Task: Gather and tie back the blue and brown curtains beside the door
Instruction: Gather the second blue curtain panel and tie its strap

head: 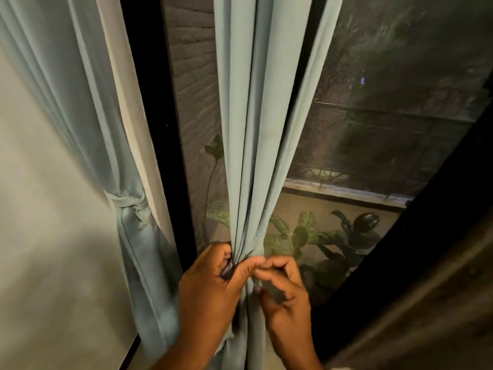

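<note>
A pale blue curtain [256, 129] hangs in front of the glass door, bunched into narrow folds low down. My left hand [210, 284] grips the gathered folds from the left, thumb across the front. My right hand [282, 292] sits just to the right with curled fingers pinching the fabric at the same spot. A second blue curtain [90, 124] hangs at the left against the wall, bound by a knotted blue tie [130, 206]. A brown curtain [426, 303] runs along the lower right edge.
A black door frame [149, 124] stands between the two blue curtains. Through the glass I see a brick wall [194, 89], leafy potted plants [306, 236] and a mesh screen [386, 129]. The pale wall [40, 236] fills the left side.
</note>
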